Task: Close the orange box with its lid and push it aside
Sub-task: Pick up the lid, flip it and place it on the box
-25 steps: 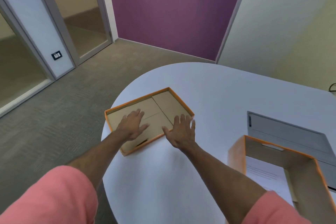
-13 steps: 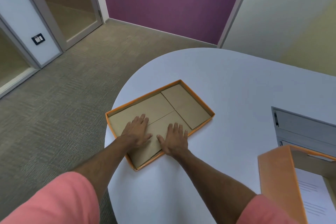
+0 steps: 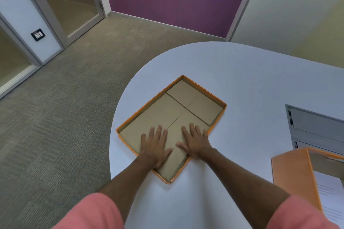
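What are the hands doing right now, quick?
Left hand: open, flat inside the upturned lid, holding nothing.
Right hand: open, flat on the lid too, holding nothing.

No readable text anywhere. Faint grey print lines on white sheet inside orange box, near right on worktop, too blurred to read. Wall plate far left: markings illegible.
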`<state>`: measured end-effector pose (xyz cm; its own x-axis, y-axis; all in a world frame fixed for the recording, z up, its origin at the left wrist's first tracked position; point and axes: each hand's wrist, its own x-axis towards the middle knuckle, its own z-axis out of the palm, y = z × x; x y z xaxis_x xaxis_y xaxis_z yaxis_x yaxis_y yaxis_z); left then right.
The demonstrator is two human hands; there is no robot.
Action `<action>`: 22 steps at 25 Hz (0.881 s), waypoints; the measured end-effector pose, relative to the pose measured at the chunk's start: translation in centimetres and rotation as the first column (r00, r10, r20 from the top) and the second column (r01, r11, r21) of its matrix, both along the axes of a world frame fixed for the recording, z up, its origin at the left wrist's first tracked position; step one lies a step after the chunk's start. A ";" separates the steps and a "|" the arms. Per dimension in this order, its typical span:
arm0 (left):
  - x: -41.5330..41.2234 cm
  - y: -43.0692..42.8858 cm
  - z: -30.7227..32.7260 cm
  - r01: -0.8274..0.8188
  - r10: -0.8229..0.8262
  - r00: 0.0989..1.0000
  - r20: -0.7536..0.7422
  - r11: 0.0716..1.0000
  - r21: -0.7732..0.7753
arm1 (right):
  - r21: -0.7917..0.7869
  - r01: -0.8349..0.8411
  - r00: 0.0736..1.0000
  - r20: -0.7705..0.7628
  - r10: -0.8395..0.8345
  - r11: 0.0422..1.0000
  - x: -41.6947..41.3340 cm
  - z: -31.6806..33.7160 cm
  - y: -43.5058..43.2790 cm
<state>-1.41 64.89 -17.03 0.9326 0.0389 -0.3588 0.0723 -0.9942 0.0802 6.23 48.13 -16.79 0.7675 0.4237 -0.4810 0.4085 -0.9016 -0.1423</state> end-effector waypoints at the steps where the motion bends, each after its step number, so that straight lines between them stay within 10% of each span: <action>1: -0.2 -0.8 0.2 0.026 -0.026 1.000 0.002 0.999 0.029 | -0.017 -0.030 1.000 -0.004 0.030 0.999 0.4 0.3 -0.9; 5: 1.3 -1.0 1.2 0.171 -0.180 0.979 0.099 0.981 0.089 | -0.002 -0.029 0.999 -0.024 0.029 1.000 1.1 1.7 -2.8; 11: 7.1 3.6 1.9 0.028 -0.021 0.992 0.121 0.998 -0.056 | 0.369 0.271 0.862 0.318 -0.395 0.889 0.2 2.7 -3.1; 22: 9.4 3.9 2.8 -0.194 0.228 0.967 0.110 0.947 -0.254 | 0.288 0.802 0.572 -0.118 -0.812 0.524 0.0 1.6 -2.9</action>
